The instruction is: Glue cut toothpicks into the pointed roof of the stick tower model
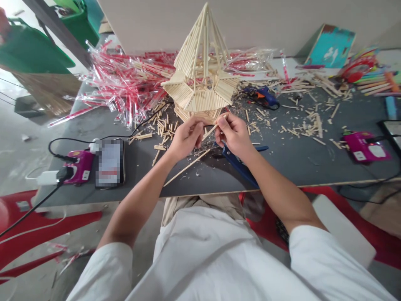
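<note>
My right hand (233, 133) is closed, pinching a thin wooden stick (210, 132) between thumb and fingers. The stick slants down toward my left hand (185, 137), whose fingers are curled at its lower end; what they grip is hidden. Just beyond both hands stands a pagoda-like model (205, 94) of pale sticks, with a pointed upper roof, partly open, and a flared lower roof. A second long stick (187, 168) lies on the table below my hands. Blue-handled pliers (239, 165) lie partly under my right hand and forearm.
Red-and-clear wrappers (125, 79) heap at the back left. A blue glue gun (263, 97) lies right of the model among cut stick pieces (313, 123). A phone (109, 163) and purple power adapter (78, 167) sit left; another purple adapter (366, 147) sits right.
</note>
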The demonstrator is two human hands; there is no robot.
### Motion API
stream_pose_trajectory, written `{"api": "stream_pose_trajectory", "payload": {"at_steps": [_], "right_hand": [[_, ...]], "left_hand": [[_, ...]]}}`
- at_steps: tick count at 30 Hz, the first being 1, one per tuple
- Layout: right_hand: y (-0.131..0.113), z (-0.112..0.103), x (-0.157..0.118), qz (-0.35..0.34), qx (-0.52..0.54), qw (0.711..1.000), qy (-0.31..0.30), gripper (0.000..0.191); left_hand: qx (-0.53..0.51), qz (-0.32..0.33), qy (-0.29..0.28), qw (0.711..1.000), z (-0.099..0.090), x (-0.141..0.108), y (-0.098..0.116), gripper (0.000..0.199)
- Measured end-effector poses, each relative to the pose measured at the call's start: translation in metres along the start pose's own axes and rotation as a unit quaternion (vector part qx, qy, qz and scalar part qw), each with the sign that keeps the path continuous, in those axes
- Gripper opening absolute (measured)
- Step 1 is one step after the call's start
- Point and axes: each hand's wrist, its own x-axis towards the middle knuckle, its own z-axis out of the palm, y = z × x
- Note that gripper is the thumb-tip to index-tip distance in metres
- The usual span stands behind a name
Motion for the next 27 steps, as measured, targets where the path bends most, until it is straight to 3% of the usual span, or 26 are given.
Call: {"api": "stream_pose_trajectory", "payload": {"at_steps": [4, 10, 14, 18, 23, 25, 27], "right_hand": [[-0.004, -0.001, -0.003, 0.031, -0.026, 0.998, -0.055, 0.040], [-0.004, -0.004, -0.005, 0.052, -0.026, 0.986, -0.159, 0.037], [-0.004, -0.006, -0.004, 0.085, -0.023, 0.975, -0.206, 0.040], [-0.010, -0.013, -0.003, 0.111, -0.032, 0.966, -0.232, 0.041], [-0.016, -0.028, 0.000, 0.123, -0.046, 0.978, -0.165, 0.040], [-0.017, -0.031, 0.001, 0.104, -0.060, 0.985, -0.126, 0.038], [-0.018, -0.031, 0.001, 0.078, -0.083, 0.990, -0.087, 0.037]], "left_hand": [[-0.003, 0.017, -0.033, 0.999, -0.006, 0.001, 0.001, 0.037], [-0.032, -0.028, -0.111, 0.993, -0.010, 0.001, 0.001, 0.040], [-0.053, -0.047, -0.096, 0.993, -0.010, 0.001, 0.000, 0.033], [-0.045, -0.022, -0.029, 0.998, -0.014, 0.004, 0.001, 0.031], [-0.025, 0.030, 0.097, 0.994, -0.020, 0.009, 0.001, 0.032], [-0.015, 0.033, 0.098, 0.994, -0.022, 0.009, 0.000, 0.030], [0.013, 0.034, 0.064, 0.997, -0.023, 0.007, -0.001, 0.025]]}}
